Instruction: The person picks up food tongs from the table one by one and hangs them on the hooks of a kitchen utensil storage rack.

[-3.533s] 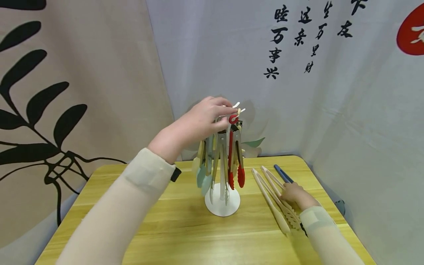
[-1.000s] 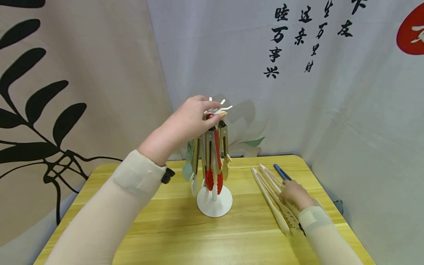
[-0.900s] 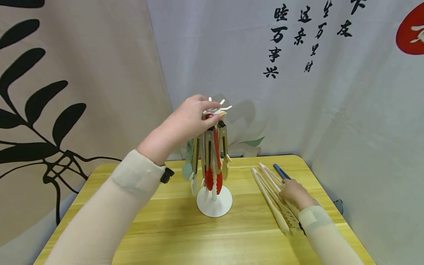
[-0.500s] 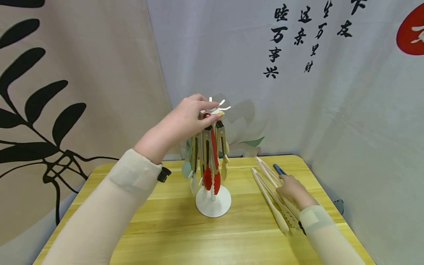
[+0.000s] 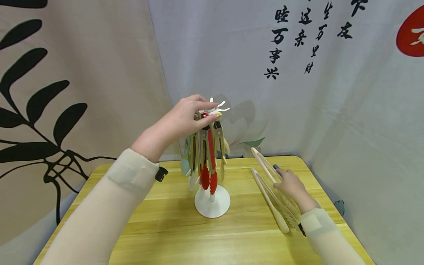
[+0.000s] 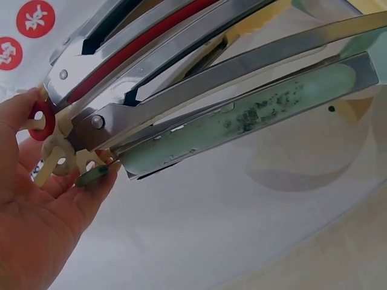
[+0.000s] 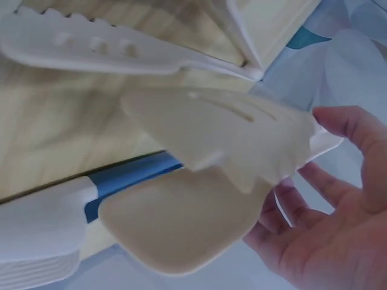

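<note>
My left hand [image 5: 180, 119] grips the hooked top of a white rotating stand [image 5: 212, 202], its fingertips among the hooks. Several metal tongs hang there, one pair with red tips [image 5: 205, 177]; pale green-handled tongs [image 6: 242, 115] show close up in the left wrist view. My right hand [image 5: 293, 186] holds a pair of beige plastic tongs [image 5: 263, 162], their narrow end raised off the table. In the right wrist view their slotted head [image 7: 211, 133] and flat spatula head [image 7: 181, 220] spread apart before the fingers. My right hand partly hides them in the head view.
Another beige pair of tongs [image 5: 281, 222] lies on the wooden table [image 5: 172, 235] left of my right hand. A blue-handled utensil [image 7: 136, 172] with a white head lies beside the held tongs. Printed curtains [image 5: 215, 44] hang behind the table.
The stand has turned and shifted left under my left hand, bringing the red-tipped tongs leftward. My right hand has taken the beige tongs and moved their narrow end up and away.
</note>
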`<state>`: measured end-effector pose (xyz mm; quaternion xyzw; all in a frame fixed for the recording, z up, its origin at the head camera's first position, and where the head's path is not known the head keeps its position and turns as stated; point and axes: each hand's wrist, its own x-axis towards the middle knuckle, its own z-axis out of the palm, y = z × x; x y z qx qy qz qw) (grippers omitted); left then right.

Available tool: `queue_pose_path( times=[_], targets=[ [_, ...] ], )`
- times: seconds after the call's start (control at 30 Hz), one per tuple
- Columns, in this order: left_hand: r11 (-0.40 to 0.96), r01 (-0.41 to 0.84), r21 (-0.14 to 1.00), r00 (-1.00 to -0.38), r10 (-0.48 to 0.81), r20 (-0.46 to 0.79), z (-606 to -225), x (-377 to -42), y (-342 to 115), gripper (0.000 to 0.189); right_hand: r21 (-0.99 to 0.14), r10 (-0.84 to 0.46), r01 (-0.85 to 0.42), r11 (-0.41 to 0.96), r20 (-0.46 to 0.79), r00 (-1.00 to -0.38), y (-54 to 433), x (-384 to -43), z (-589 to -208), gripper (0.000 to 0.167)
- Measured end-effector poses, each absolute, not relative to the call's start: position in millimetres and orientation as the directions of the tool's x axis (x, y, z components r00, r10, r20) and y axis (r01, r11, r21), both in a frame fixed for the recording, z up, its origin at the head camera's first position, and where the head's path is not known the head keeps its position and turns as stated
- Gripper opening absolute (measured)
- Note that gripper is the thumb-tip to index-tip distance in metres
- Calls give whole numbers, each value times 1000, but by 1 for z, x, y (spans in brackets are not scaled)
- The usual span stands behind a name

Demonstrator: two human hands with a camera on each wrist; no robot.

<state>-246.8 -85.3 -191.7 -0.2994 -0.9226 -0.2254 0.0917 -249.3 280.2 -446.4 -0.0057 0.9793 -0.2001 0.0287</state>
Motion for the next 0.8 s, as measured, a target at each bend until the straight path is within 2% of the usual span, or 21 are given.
queue_pose_path(
  times=[0.3,0.6,0.8],
  targets=[
    [714,608,348,-790,498,358,-194,-252,-86,48,-422,-12,-44,905,79,-997,271,-243,-429,65],
    [701,613,365,-788,508,347,-193,-252,-88,50,-469,24,-64,881,180,-983,256,-237,-413,64],
    [676,631,381,-775,521,358,-192,-253,-90,47,-493,19,-128,860,283,-959,243,-233,-402,63]
  ],
)
